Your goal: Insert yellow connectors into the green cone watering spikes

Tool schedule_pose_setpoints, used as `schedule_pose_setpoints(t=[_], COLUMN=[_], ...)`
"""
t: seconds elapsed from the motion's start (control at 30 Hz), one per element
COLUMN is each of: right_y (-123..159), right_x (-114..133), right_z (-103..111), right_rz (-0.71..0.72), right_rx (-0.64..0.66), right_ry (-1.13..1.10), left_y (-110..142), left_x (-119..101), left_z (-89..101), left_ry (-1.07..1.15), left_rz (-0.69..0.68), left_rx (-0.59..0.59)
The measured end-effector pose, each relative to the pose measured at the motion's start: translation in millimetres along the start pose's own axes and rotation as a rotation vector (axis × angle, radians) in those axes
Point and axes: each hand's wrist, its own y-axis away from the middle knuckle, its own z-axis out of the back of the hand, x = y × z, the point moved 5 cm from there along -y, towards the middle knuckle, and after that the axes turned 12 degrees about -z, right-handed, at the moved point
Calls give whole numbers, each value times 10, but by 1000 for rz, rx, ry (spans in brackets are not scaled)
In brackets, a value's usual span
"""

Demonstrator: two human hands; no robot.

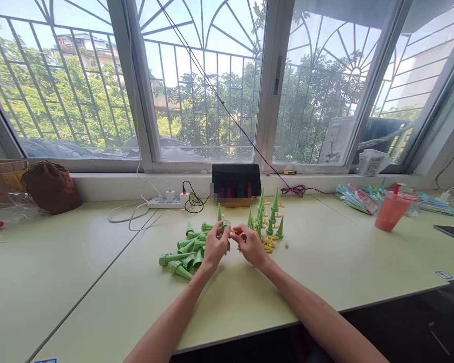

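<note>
My left hand (215,247) is closed around a green plastic watering spike (226,224), whose wider end shows above the fingers. Close beside it, my right hand (250,246) pinches a small yellow valve (233,232) at the spike; whether the two parts are joined I cannot tell. A loose pile of green spikes (177,257) lies to the left of my left hand. Beyond my right hand stand several upright green spikes (271,217), some stacked and fitted with yellow valves. Loose yellow valves (268,248) lie at their foot.
A dark-screened tablet (236,177) leans at the back on a wooden stand (238,202). Behind the pile is a white power strip (169,203) with cables. A red cup (394,209), packaged items (357,197) and a phone (452,232) sit right; a brown bag (53,187) left.
</note>
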Motion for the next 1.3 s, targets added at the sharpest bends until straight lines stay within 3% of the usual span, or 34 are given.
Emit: schedule_pose_setpoints(t=[0.63,1.03,1.3], right_y=[-2,-34,-49], right_x=[-23,-61,-20], right_z=[4,69,91], right_rz=[-23,-53,-80], right_rx=[10,-114,-114], right_ry=[15,130,149], left_y=[1,18,40], left_x=[-43,-35,-66], left_z=[-16,-88,-115], left_ry=[33,37,23], left_rz=[13,-13,-43], left_rx=[35,136,177])
